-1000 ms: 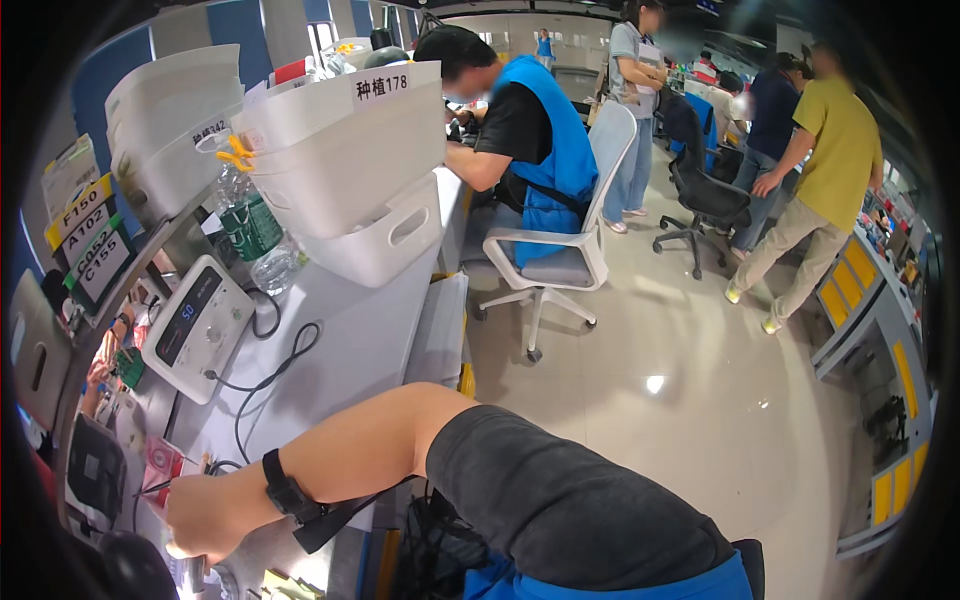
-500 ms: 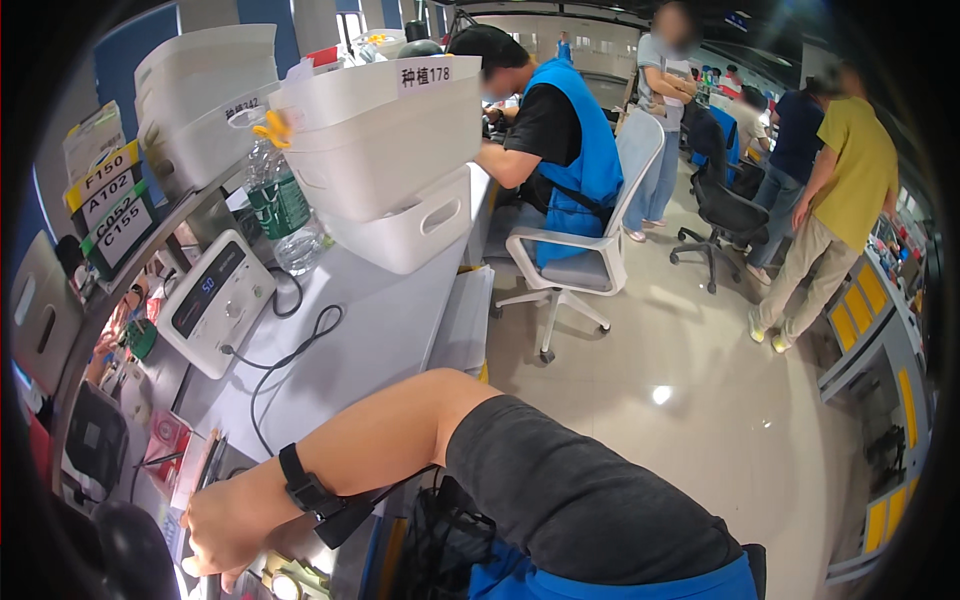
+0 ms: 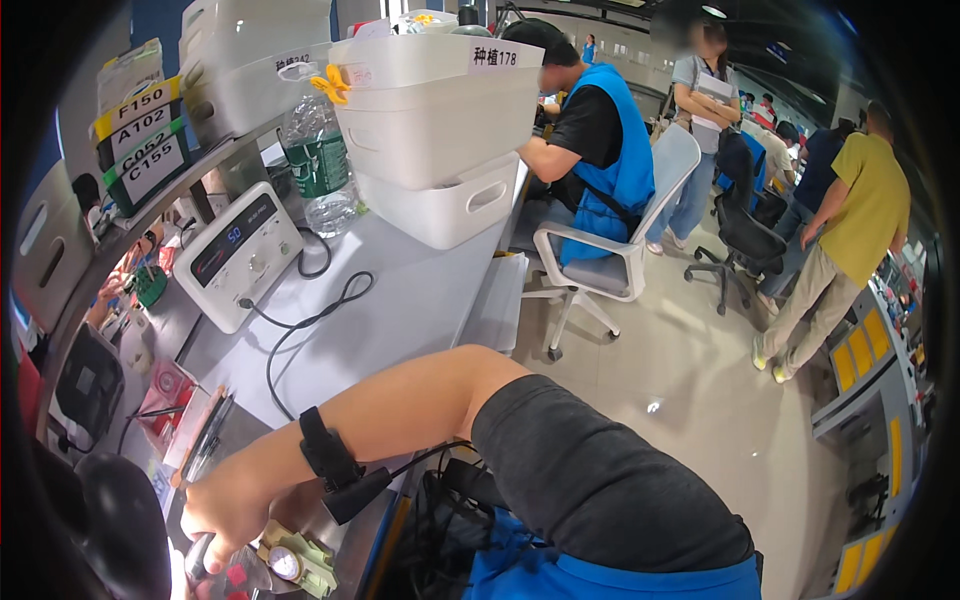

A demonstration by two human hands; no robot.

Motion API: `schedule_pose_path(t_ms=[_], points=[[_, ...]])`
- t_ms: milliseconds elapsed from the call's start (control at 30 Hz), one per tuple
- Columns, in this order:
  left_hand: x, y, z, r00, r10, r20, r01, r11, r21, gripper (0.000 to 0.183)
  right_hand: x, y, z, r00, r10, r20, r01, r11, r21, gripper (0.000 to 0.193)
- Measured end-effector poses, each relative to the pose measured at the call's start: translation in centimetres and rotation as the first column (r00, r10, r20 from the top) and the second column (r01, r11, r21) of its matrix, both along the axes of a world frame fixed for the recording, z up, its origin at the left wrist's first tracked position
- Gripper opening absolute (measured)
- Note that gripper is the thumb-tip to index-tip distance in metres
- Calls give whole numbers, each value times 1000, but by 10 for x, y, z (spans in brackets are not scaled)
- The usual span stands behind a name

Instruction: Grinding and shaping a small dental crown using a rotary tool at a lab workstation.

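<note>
My right hand (image 3: 228,505) reaches across to the lower left, low over the bench. Its fingers are closed on a grey rounded tool (image 3: 199,558), whose far end is hidden. Beside the fingertips lies a pale greenish-yellow holder (image 3: 316,566) with a round whitish disc (image 3: 284,563) in it. A small red piece (image 3: 236,576) shows between hand and holder. Round my right wrist sits a black strap (image 3: 328,448) with a dark box and a cable. My left hand is out of view.
A white control box (image 3: 240,256) with a cable stands on the grey bench (image 3: 370,300). Behind it are a water bottle (image 3: 322,165) and stacked white bins (image 3: 440,120). A dark rounded object (image 3: 122,520) looms at lower left. Beyond are a seated co-worker (image 3: 590,150), chairs and standing people.
The view has shifted, so the bench and bins appear farther right. More of the grey tool and the holder beside my right hand now shows. The hand stays low at the bench.
</note>
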State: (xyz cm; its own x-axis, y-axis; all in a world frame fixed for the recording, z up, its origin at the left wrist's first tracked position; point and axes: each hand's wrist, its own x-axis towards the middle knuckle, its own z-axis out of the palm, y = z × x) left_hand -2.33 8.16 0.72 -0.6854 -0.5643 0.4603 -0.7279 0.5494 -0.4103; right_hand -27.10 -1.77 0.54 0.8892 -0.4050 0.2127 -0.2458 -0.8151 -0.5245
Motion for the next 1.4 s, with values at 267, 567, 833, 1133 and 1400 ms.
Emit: schedule_pose_path(t_ms=[267,567,833,1133,1400], points=[[7,-19,7,864,234,-445,-51,922,385,28,-17,-8,-9,986,-36,165,61,987,-150,54],[62,-56,1,772,407,-488,-186,879,440,22,-35,-30,-6,971,-21,238,91,954,-285,41],[117,-52,-18,656,524,-543,-277,836,473,20,-14,-32,-4,982,-45,181,105,936,-336,34],[121,-47,-20,587,622,-518,-367,775,514,14,-11,-31,-16,960,-174,217,228,939,-258,17],[113,-33,-12,659,658,-365,-314,681,661,13,-10,-30,-16,966,-180,183,227,931,-284,16]])
